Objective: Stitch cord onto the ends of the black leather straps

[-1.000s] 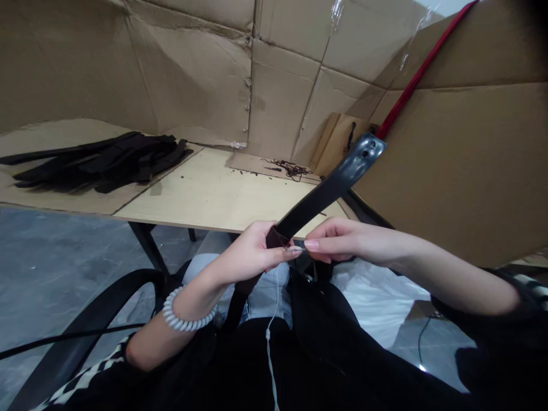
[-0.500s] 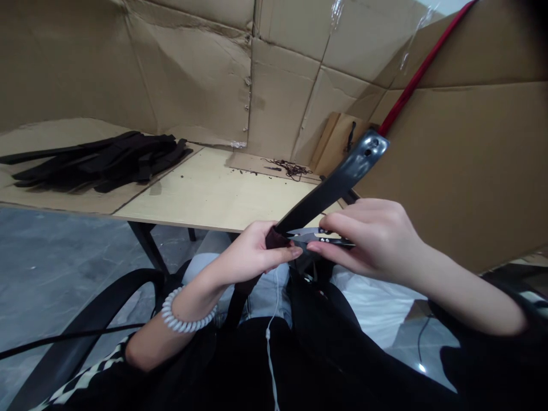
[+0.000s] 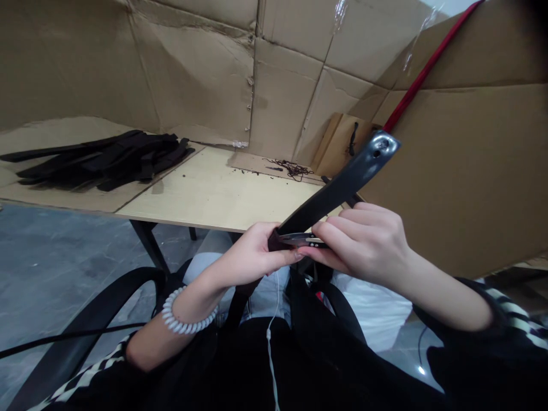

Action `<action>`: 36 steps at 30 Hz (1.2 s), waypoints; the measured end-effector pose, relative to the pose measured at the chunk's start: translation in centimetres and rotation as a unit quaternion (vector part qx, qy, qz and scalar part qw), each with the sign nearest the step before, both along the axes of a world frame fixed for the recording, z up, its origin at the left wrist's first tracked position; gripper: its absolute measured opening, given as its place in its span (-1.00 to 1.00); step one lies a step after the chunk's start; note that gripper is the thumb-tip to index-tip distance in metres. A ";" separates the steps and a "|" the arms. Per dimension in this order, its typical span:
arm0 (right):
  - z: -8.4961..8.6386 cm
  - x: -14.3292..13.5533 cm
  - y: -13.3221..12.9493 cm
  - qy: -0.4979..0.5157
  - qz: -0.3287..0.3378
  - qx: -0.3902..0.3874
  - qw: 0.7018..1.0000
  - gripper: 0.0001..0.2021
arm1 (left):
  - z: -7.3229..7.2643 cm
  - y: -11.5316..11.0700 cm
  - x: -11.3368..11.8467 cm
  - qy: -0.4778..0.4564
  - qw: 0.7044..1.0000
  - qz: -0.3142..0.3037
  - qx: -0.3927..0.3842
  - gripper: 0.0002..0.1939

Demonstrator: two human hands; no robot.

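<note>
My left hand [image 3: 261,251] is closed around a strip of dark brown fabric [image 3: 273,241], with the thumb lying along its near side. The fabric lies at the lower end of a long black metal bar [image 3: 331,191], which slants up to the right and has holes in its shiny far end. In my right hand [image 3: 363,237] is a pair of thread snips [image 3: 297,240], pinched between thumb and fingers. The snips' blades are close together, with their tips against the fabric beside my left thumb. Whether a thread is between the blades is too small to tell.
Dark fabric strips [image 3: 107,160] are heaped on the table's left side. Tangled dark thread [image 3: 293,169] and scraps lie near the back of the table [image 3: 205,188]. Cardboard walls [image 3: 205,74] enclose the table. A red cord [image 3: 423,71] rises behind the bar's far end.
My right hand has moved left, bringing the snips up to the fabric, and their blades have closed together. My left hand keeps its hold on the fabric.
</note>
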State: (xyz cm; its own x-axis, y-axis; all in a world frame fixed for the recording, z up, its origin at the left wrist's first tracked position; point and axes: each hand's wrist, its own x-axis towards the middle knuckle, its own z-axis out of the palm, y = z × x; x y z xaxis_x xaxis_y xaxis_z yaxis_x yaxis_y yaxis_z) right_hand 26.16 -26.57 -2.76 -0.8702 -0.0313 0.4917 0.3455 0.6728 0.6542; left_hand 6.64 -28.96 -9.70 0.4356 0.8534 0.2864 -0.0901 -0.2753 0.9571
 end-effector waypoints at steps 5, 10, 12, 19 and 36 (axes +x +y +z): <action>-0.1 -0.3 -0.5 0.024 -0.005 0.022 0.999 -0.58 | 0.0 0.0 -0.1 -0.005 1.000 0.005 0.008 -0.73; -0.1 -0.5 -1.0 0.020 -0.021 0.047 0.998 -0.58 | -0.3 0.2 -0.1 -0.008 1.000 0.010 -0.008 -0.75; 0.0 -0.6 -1.2 0.015 -0.025 0.050 0.998 -0.59 | -0.4 0.2 -0.1 -0.009 1.000 0.009 -0.016 -0.73; -0.1 -0.8 -1.6 -0.006 -0.029 0.050 0.998 -0.62 | -0.7 0.2 0.1 -0.021 0.999 0.005 -0.026 -0.70; -0.1 -1.2 -1.5 0.004 -0.020 0.044 0.999 -0.61 | -0.4 0.2 0.0 -0.001 1.000 0.015 0.001 -0.73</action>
State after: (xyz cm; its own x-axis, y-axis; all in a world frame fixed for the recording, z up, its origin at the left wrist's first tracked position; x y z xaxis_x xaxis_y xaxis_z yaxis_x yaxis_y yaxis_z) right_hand 24.91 -28.06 -2.82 -0.8674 -0.0401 0.4960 0.3770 0.5976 0.7076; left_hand 6.59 -28.80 -10.08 0.4097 0.8653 0.2887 -0.0843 -0.2792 0.9565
